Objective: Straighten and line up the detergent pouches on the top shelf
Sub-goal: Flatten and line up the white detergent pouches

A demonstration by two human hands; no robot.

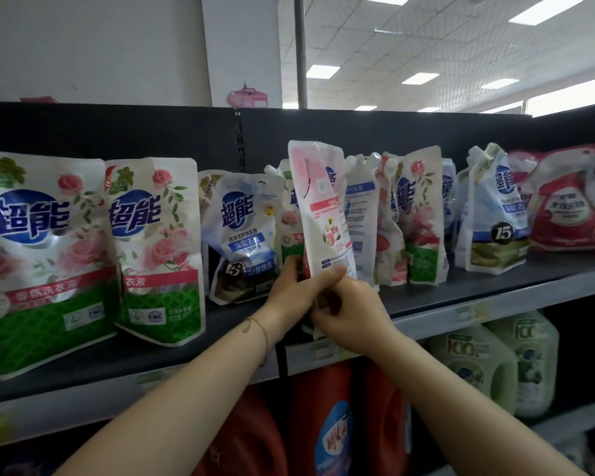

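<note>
Item: pink pouch [323, 207], upright, rising above the fingers [291, 269]. Left hand [298, 293] and right hand [354, 314] grip its lower end. Hazards: slick film may slip; leaning pouches [392, 218] just behind the fingers may topple if bumped.

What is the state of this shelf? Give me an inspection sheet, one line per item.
Surface: dark top shelf, bare strip along its front edge.
Job's things: pink-backed pouch held upright in front of the row; spouted pouches behind it crowded and leaning; blue pouch slumped; two large rose pouches upright at left.
Clutter: red bag at the row's right end.
Hands: left hand and right hand both grip the pink-backed pouch's lower end.
Cables: nothing seen.
Surroundings: orange jugs and pale green jugs on the shelf below; ceiling lights above.
</note>
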